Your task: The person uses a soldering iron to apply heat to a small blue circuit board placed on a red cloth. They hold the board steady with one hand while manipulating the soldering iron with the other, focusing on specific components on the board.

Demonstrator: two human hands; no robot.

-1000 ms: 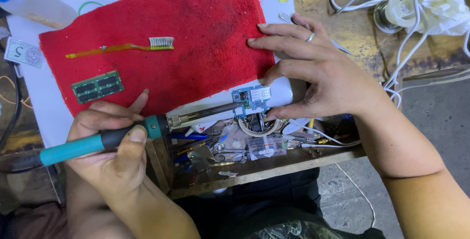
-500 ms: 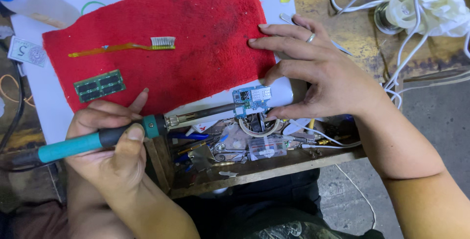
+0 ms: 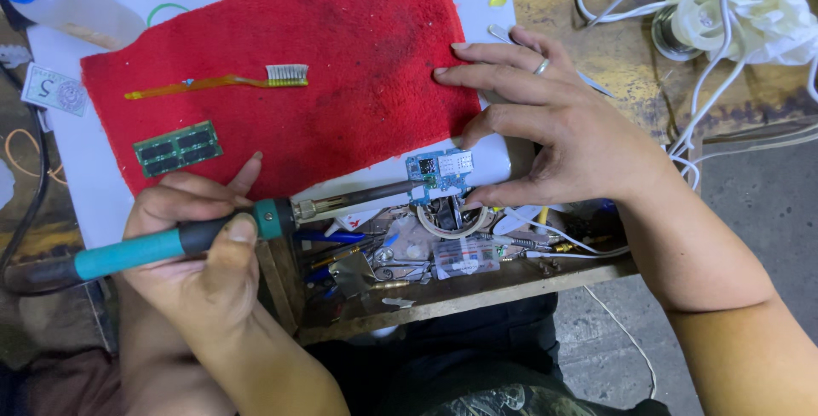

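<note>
From my head camera, little has changed in the last second: my left hand (image 3: 192, 241) still grips the teal-handled soldering iron (image 3: 204, 233), and its metal tip has crept a touch closer to the small blue circuit board (image 3: 439, 173), now meeting its left edge. I judge the joint is being worked right now, not finished. My right hand (image 3: 554, 135) has stayed put, fingers spread on the red cloth (image 3: 281, 32), with thumb and forefinger pinching the board steady at the near edge of the white sheet (image 3: 102, 186).

The board sits just beyond the open wooden drawer (image 3: 443, 292), which holds a roll of tape (image 3: 452, 220), loose screws and a small clear packet (image 3: 464, 256).

As for labelled things: a small pale paper tag (image 3: 53, 89) with a dark printed mark lies at the left edge, beside the cloth. A green memory module (image 3: 177, 148) lies on the cloth near my left hand, and an orange-handled toothbrush (image 3: 217, 82) above it. A clear plastic bottle (image 3: 72, 7) with a blue cap lies top left, and a white roll with cables (image 3: 707, 20) top right.
</note>
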